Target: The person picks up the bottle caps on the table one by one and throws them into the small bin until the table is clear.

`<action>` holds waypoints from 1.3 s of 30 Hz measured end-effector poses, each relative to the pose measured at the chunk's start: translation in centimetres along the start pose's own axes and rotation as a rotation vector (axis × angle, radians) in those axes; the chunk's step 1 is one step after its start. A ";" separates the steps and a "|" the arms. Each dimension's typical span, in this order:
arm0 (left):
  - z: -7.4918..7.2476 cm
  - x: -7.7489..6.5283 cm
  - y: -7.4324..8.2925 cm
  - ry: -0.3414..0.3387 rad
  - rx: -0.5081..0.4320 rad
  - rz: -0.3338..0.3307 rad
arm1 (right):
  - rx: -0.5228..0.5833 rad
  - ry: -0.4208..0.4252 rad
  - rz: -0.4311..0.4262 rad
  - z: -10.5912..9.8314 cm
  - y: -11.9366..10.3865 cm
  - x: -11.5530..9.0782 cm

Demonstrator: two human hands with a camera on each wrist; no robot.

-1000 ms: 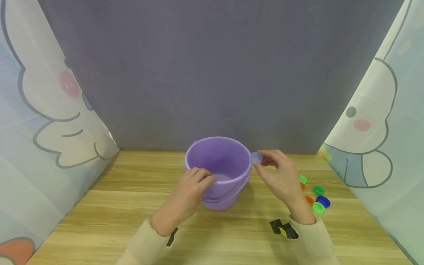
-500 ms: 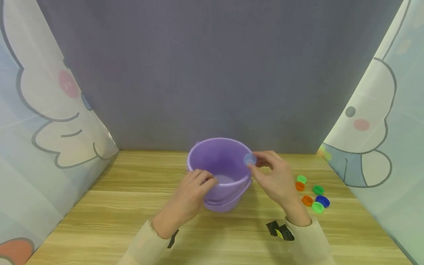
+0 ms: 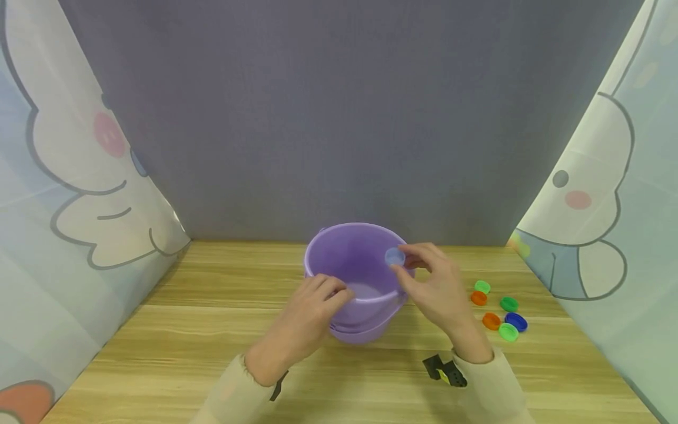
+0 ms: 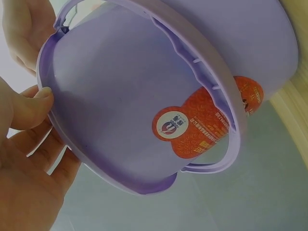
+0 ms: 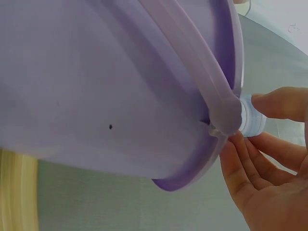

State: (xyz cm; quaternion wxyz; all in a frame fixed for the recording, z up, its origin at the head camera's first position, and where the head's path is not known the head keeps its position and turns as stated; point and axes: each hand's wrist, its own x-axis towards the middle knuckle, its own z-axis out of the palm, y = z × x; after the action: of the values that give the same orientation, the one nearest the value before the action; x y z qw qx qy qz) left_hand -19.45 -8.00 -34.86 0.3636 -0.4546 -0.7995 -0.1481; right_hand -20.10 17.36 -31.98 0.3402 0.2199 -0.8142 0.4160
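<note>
A purple bucket (image 3: 365,321) stands on the wooden table, its mouth facing up and its handle hanging down the near side. My left hand (image 3: 312,306) grips the near rim; in the left wrist view the thumb (image 4: 36,108) lies on the outer side and the fingers go behind the rim. A red label (image 4: 202,127) shows on the bucket's wall. My right hand (image 3: 436,285) pinches a pale blue bottle cap (image 3: 394,257) between thumb and fingertips, over the right part of the bucket's mouth. In the right wrist view the cap (image 5: 252,118) is partly hidden behind the rim.
Several coloured caps lie on the table right of the bucket, among them a blue cap (image 3: 516,321), an orange cap (image 3: 491,321) and a green cap (image 3: 509,304). A dark grey panel (image 3: 339,118) rises behind, with printed cloth walls (image 3: 588,194) on both sides.
The bucket has shifted a little right and nearer, with my left hand on its rim. My right hand has carried the cap left, from beside the rim to over the mouth.
</note>
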 end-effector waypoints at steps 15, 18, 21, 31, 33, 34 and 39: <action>0.1 0.1 0.4 -0.008 0.004 0.004 | 0.001 0.016 -0.003 0.4 0.1 -0.2; 0.1 0.1 0.4 -0.011 -0.005 0.005 | 0.011 0.015 -0.010 0.6 0.1 -0.2; 0.1 0.1 0.5 -0.014 -0.009 0.011 | 0.026 0.015 -0.012 0.7 0.1 -0.2; 0.2 0.1 0.7 -0.008 -0.010 0.025 | 0.024 0.016 -0.019 0.9 0.3 -0.3; 0.2 0.0 0.7 -0.009 -0.009 0.024 | 0.024 0.015 -0.021 0.9 0.3 -0.3; 0.2 0.0 0.7 -0.009 -0.009 0.024 | 0.024 0.015 -0.022 1.0 0.3 -0.3; 0.3 0.0 0.7 -0.003 -0.013 0.030 | 0.024 0.017 -0.021 1.1 0.3 -0.2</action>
State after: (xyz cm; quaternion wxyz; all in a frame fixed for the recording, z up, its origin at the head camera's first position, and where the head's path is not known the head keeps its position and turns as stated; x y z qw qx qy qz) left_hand -19.04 -7.44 -35.12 0.3616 -0.4689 -0.7922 -0.1473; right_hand -20.53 16.68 -32.77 0.3489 0.2289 -0.8039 0.4239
